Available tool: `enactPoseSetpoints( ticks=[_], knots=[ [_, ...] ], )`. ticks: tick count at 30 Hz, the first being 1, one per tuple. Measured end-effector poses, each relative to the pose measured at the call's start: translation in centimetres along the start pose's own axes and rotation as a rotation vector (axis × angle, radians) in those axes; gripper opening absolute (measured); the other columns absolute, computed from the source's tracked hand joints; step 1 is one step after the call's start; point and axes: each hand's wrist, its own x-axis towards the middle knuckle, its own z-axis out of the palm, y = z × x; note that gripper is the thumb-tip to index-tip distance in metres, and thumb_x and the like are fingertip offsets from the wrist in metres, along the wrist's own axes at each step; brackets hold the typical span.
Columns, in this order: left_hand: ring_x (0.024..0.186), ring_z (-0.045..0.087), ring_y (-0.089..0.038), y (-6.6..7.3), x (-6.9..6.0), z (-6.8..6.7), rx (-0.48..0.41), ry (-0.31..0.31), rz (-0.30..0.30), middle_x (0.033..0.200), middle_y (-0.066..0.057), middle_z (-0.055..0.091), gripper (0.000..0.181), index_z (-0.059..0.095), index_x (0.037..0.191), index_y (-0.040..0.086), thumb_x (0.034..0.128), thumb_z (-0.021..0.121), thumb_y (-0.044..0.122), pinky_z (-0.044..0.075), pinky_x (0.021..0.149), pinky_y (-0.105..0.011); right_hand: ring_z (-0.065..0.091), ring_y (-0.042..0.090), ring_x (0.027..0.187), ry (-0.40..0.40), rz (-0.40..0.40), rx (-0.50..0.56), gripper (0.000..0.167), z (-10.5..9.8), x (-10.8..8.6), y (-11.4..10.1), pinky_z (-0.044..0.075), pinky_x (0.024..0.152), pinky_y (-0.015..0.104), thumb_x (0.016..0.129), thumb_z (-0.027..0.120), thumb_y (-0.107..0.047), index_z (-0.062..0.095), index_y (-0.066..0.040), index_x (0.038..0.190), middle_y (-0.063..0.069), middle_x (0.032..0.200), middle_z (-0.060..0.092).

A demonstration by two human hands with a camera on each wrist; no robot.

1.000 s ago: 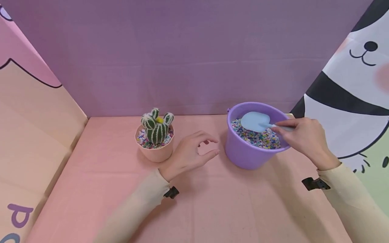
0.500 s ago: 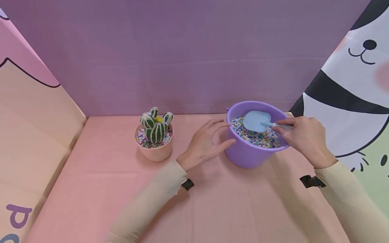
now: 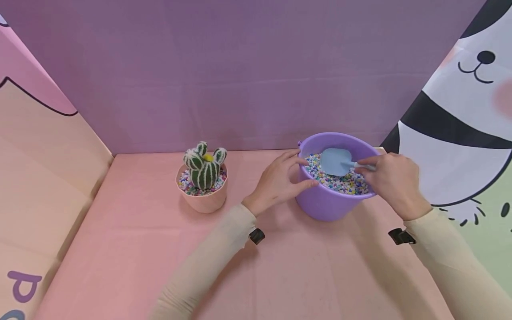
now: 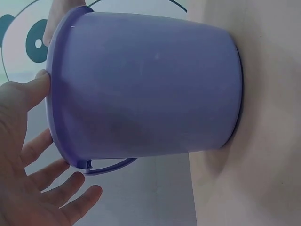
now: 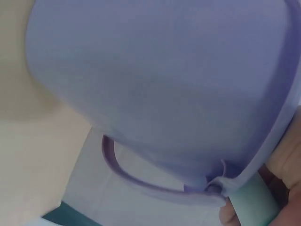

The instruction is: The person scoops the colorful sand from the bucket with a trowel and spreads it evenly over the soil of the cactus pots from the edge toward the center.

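A purple bucket [image 3: 326, 206] holds many small multicoloured pebbles [image 3: 348, 183]. My left hand [image 3: 278, 182] touches the bucket's left rim with thumb and fingertips, the fingers spread and loosely extended, as the left wrist view shows. Over the pebbles, inside the bucket, lies the flat blade of a light blue toy shovel [image 3: 336, 162]. My right hand [image 3: 394, 182] grips the shovel's handle at the bucket's right rim; in the right wrist view a piece of the handle [image 5: 254, 202] shows between the fingers. Whether the blade touches the pebbles I cannot tell.
Left of the bucket stands a peach pot [image 3: 204, 202] with a green and white cactus [image 3: 205, 174] in coloured pebbles. Both stand on a pink cloth surface [image 3: 304, 275]. A purple backdrop [image 3: 248, 75] rises behind, with printed panels at the sides. The bucket's handle [image 4: 113, 167] hangs at its back.
My left hand has moved right, from beside the cactus pot to the bucket's rim. The right hand has shifted slightly left with the shovel, whose blade has tilted a little.
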Motion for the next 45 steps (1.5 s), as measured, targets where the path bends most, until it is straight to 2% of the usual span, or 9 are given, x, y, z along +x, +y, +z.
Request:
enactPoseSetpoints(
  ticks=[5, 11, 14, 19, 23, 29, 31, 37, 45],
  knots=[
    [0.153, 0.047, -0.021, -0.1, 0.0, 0.0, 0.003, 0.013, 0.008, 0.164, -0.003, 0.05, 0.058, 0.071, 0.135, 0.02, 0.0895, 0.082, 0.054, 0.044, 0.122, -0.046, 0.066, 0.042, 0.064, -0.045, -0.018, 0.041, 0.023, 0.1, 0.3, -0.2, 0.039, 0.044, 0.041, 0.081, 0.088, -0.025, 0.087, -0.013, 0.101, 0.019, 0.073, 0.076],
    [0.153, 0.047, -0.02, -0.2, 0.1, 0.1, 0.011, 0.025, 0.016, 0.163, -0.003, 0.052, 0.058, 0.072, 0.134, 0.019, 0.0889, 0.083, 0.054, 0.043, 0.124, -0.044, 0.07, 0.043, 0.077, -0.075, -0.009, 0.103, 0.022, 0.1, 0.3, -0.4, 0.043, 0.051, 0.041, 0.082, 0.089, -0.027, 0.087, -0.014, 0.1, 0.012, 0.076, 0.08],
    [0.153, 0.047, -0.019, -0.2, 0.1, 0.0, 0.014, 0.023, 0.013, 0.163, -0.001, 0.052, 0.058, 0.072, 0.134, 0.019, 0.0888, 0.083, 0.054, 0.042, 0.124, -0.043, 0.071, 0.04, 0.086, -0.115, -0.004, 0.147, 0.022, 0.0, 0.3, -0.6, 0.045, 0.056, 0.038, 0.081, 0.09, -0.03, 0.088, -0.017, 0.099, 0.007, 0.082, 0.082],
    [0.152, 0.048, -0.019, -0.2, 0.2, 0.0, 0.015, 0.032, 0.018, 0.162, -0.002, 0.053, 0.056, 0.073, 0.13, 0.019, 0.0879, 0.084, 0.054, 0.043, 0.123, -0.042, 0.075, 0.031, 0.087, -0.197, 0.006, 0.198, 0.018, -0.4, 0.6, -0.7, 0.046, 0.061, 0.03, 0.082, 0.09, -0.032, 0.089, -0.02, 0.096, 0.002, 0.083, 0.083],
    [0.152, 0.048, -0.019, -0.2, 0.1, 0.0, 0.009, 0.037, 0.026, 0.162, -0.003, 0.053, 0.055, 0.073, 0.129, 0.019, 0.0879, 0.084, 0.054, 0.042, 0.124, -0.041, 0.073, 0.03, 0.099, -0.251, 0.04, 0.214, 0.02, -0.5, 0.7, -0.8, 0.047, 0.07, 0.031, 0.085, 0.088, -0.036, 0.089, -0.021, 0.099, 0.002, 0.088, 0.084],
    [0.15, 0.05, -0.022, -0.1, 0.1, 0.0, 0.052, 0.028, 0.015, 0.161, -0.001, 0.053, 0.055, 0.073, 0.13, 0.022, 0.0883, 0.082, 0.057, 0.048, 0.118, -0.045, 0.072, 0.032, 0.104, -0.296, 0.113, 0.238, 0.028, -1.0, 0.8, -0.8, 0.048, 0.072, 0.032, 0.089, 0.085, -0.041, 0.087, -0.018, 0.105, 0.006, 0.096, 0.084],
    [0.149, 0.051, -0.023, 0.0, 0.1, -0.1, 0.07, 0.022, 0.014, 0.161, 0.001, 0.054, 0.055, 0.073, 0.13, 0.023, 0.0883, 0.082, 0.059, 0.05, 0.115, -0.046, 0.071, 0.023, 0.101, -0.295, 0.149, 0.253, 0.031, -1.5, 0.9, -0.6, 0.048, 0.072, 0.029, 0.09, 0.085, -0.043, 0.087, -0.017, 0.107, 0.006, 0.098, 0.084],
    [0.149, 0.051, -0.023, 0.0, 0.1, -0.1, 0.087, 0.008, 0.012, 0.161, 0.0, 0.053, 0.057, 0.073, 0.129, 0.022, 0.0888, 0.08, 0.061, 0.051, 0.114, -0.047, 0.055, -0.018, 0.086, -0.298, 0.236, 0.347, 0.042, -2.5, 0.6, 0.3, 0.049, 0.069, 0.014, 0.089, 0.085, -0.048, 0.085, -0.015, 0.114, 0.002, 0.101, 0.084],
    [0.149, 0.051, -0.022, -0.1, -0.1, -0.1, 0.071, 0.028, 0.008, 0.162, 0.003, 0.053, 0.055, 0.072, 0.128, 0.024, 0.0883, 0.081, 0.06, 0.052, 0.114, -0.047, 0.064, -0.015, 0.087, -0.331, 0.323, 0.495, 0.053, -2.9, -0.3, 1.1, 0.054, 0.07, 0.014, 0.09, 0.085, -0.05, 0.081, -0.009, 0.123, -0.024, 0.086, 0.079]
  ],
)
